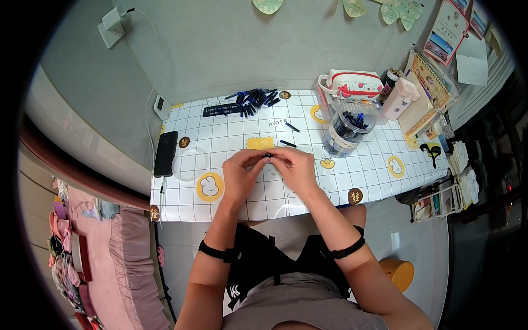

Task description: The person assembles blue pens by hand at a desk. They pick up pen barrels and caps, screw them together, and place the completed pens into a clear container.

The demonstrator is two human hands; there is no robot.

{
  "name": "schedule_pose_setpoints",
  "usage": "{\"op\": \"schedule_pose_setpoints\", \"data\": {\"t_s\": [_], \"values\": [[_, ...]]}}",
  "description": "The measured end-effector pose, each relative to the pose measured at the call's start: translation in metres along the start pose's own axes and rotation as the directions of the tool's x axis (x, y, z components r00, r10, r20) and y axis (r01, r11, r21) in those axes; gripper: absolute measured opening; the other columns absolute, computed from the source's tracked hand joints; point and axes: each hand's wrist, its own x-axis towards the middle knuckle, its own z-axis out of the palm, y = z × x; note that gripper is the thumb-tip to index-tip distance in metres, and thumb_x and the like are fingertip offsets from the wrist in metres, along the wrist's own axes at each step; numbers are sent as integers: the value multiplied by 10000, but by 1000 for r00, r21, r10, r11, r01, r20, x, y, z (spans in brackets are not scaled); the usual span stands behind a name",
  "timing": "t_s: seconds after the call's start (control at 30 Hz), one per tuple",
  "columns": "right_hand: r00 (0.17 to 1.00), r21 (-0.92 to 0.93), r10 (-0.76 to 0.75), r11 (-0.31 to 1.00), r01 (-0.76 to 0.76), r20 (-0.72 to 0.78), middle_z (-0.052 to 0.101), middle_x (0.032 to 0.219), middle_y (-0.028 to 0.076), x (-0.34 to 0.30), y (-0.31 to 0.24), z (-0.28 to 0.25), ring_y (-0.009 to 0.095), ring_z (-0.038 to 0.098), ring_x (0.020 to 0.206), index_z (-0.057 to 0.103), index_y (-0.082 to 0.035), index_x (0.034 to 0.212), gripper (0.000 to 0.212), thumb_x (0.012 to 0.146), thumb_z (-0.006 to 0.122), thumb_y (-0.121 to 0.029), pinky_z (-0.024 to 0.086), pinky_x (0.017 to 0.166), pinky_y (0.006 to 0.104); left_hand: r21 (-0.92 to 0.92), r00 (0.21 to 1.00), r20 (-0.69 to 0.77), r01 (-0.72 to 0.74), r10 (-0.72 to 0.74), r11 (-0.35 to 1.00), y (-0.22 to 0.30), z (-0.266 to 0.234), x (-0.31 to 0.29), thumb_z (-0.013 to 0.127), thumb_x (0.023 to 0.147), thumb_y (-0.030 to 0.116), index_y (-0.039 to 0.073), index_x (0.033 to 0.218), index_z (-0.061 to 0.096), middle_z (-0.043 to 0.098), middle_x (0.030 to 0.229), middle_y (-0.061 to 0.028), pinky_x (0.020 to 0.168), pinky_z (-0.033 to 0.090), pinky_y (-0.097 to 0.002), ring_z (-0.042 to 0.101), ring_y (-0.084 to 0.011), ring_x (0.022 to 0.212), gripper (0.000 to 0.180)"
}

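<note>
Above the front middle of the table, my left hand [242,171] and my right hand [297,168] meet at the fingertips. Both pinch a small dark piece [267,155], mostly covered by the fingers; it resembles the short dark blue tubes nearby, which look like ink cartridges. Just beyond my right hand lie two loose ink cartridges, a nearer one [288,143] and a farther one [292,127]. A heap of ink cartridges [254,102] is at the table's back edge. To the right, a lidless clear plastic jar [341,142] holds more of them.
Left of my hands are a clear round lid [190,164] and a black phone [166,154]. A small white device [161,107] stands at the back left corner. Behind the jar sits a white and red pencil case [357,83]; a pink box [401,99] and notebooks [432,80] line the right.
</note>
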Motion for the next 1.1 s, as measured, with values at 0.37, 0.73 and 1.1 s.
{"op": "schedule_pose_setpoints", "data": {"t_s": [0.37, 0.73, 1.1], "values": [[1000, -10, -1, 1000, 1, -8, 830, 1047, 144, 1, 0, 1, 256, 845, 946, 784, -10, 1180, 243, 944, 833, 24, 683, 816, 343, -1, 999, 20, -26, 26, 1000, -1, 0, 0, 813, 997, -64, -78, 1221, 784, 831, 1155, -134, 984, 659, -305, 820, -199, 1066, 226], [1000, 18, 14, 1000, -14, -7, 841, 1042, 152, 0, -2, 0, 240, 849, 949, 808, -4, 1195, 244, 954, 830, 27, 678, 815, 322, -19, 999, 8, -32, 33, 999, 0, 0, 0, 802, 1002, -68, -56, 1216, 819, 807, 1202, -123, 978, 661, -288, 799, -185, 1080, 215], [999, 46, 53, 998, -53, 1, 845, 1016, 142, 0, 1, 0, 225, 849, 922, 819, -6, 1158, 230, 934, 860, 26, 678, 798, 318, -4, 999, 10, -41, 42, 999, 3, 0, -2, 808, 999, -62, -58, 1190, 824, 820, 1151, -115, 968, 660, -288, 801, -172, 1049, 191]]}}
